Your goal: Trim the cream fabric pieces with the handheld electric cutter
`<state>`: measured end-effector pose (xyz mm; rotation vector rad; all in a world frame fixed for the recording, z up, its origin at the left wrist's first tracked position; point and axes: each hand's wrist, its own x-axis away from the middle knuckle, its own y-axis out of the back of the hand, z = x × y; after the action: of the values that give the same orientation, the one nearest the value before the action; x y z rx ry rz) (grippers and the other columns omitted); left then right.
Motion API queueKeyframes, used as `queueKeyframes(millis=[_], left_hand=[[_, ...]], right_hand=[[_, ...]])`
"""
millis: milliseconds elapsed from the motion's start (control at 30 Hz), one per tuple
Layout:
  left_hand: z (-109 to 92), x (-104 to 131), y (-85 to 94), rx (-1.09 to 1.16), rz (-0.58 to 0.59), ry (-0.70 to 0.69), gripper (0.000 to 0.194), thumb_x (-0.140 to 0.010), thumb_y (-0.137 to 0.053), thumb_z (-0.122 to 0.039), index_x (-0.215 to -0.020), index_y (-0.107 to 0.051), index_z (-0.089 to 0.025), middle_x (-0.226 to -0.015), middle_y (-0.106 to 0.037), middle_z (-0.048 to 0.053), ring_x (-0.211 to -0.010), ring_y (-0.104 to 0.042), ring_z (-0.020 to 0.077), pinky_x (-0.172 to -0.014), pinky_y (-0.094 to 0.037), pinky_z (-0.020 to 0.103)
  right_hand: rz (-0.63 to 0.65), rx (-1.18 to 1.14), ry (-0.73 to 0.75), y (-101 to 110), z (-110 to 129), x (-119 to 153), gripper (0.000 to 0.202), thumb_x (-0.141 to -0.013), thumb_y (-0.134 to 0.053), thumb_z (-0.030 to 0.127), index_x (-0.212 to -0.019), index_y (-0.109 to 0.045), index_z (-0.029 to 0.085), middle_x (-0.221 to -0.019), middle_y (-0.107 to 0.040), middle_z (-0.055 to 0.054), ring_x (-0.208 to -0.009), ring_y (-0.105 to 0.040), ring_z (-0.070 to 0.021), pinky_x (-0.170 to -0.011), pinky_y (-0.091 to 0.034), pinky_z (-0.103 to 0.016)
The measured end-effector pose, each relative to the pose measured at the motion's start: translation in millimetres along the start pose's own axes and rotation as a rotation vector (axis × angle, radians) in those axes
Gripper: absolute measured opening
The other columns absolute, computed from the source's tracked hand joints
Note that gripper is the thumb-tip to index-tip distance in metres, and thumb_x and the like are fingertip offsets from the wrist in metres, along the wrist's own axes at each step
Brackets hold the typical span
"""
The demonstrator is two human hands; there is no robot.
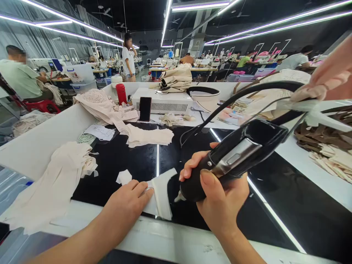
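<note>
My right hand (220, 198) is wrapped round a black handheld tool (231, 157) with a silver panel, its pointed tip just above the black glass surface (189, 216). A black cable runs from the tool's upper end. My left hand (129, 201) lies with fingers extended on a white fabric piece (162, 190), pressing it to the glass. The tool's tip is just right of that piece, apart from it. A small white scrap (124, 177) lies beyond my left fingers.
Another person's hand (321, 80) holds a strip by the cable at upper right. Cream fabric stacks (52, 183) lie left, a folded piece (148, 135) ahead. Behind stand a phone (145, 109), a red bottle (121, 94) and a white box (162, 101). Brown strips (316, 135) lie right.
</note>
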<state>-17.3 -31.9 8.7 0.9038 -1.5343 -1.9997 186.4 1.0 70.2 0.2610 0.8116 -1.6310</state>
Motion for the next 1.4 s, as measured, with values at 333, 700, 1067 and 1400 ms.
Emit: queueKeyframes(millis=[333,700,1067,1400], left_hand=[[-12,-6,12.0,-0.097,-0.019,0.060,0.012,-0.098,-0.052,-0.009,-0.095,-0.060,-0.017,-0.082,-0.060,0.002,-0.068,-0.061,0.0210,-0.060,-0.049,0.032],[-17,-35,4.0,0.231,-0.206,-0.357,0.018,-0.104,-0.049,-0.004,-0.108,-0.065,-0.010,-0.100,-0.068,0.007,-0.097,-0.066,0.0176,-0.091,-0.056,0.027],[-9,-42,-11.4,0.329,-0.266,-0.323,0.019,-0.107,-0.047,-0.009,-0.111,-0.065,-0.010,-0.099,-0.071,0.007,-0.095,-0.071,0.0192,-0.087,-0.062,0.032],[-10,-35,-12.0,0.305,-0.214,-0.229,0.025,-0.101,-0.066,-0.019,-0.124,-0.060,-0.014,-0.110,-0.071,0.006,-0.101,-0.069,0.0227,-0.091,-0.061,0.035]], right_hand=[[-0.031,0.024,0.006,14,6,8,0.036,-0.086,-0.082,0.037,-0.111,-0.059,0.028,-0.081,-0.067,0.003,-0.056,-0.064,-0.0138,-0.049,-0.058,-0.027],[-0.045,0.010,0.050,10,-10,4,0.027,-0.088,-0.080,0.034,-0.102,-0.058,0.026,-0.082,-0.068,0.003,-0.056,-0.065,-0.0125,-0.049,-0.058,-0.026],[-0.014,0.014,0.048,12,-9,8,0.029,-0.089,-0.080,0.033,-0.105,-0.058,0.025,-0.081,-0.068,0.001,-0.058,-0.065,-0.0137,-0.049,-0.057,-0.026],[-0.036,-0.006,0.041,12,-8,9,0.040,-0.088,-0.082,0.032,-0.120,-0.060,0.026,-0.083,-0.069,0.001,-0.059,-0.066,-0.0138,-0.050,-0.059,-0.027]])
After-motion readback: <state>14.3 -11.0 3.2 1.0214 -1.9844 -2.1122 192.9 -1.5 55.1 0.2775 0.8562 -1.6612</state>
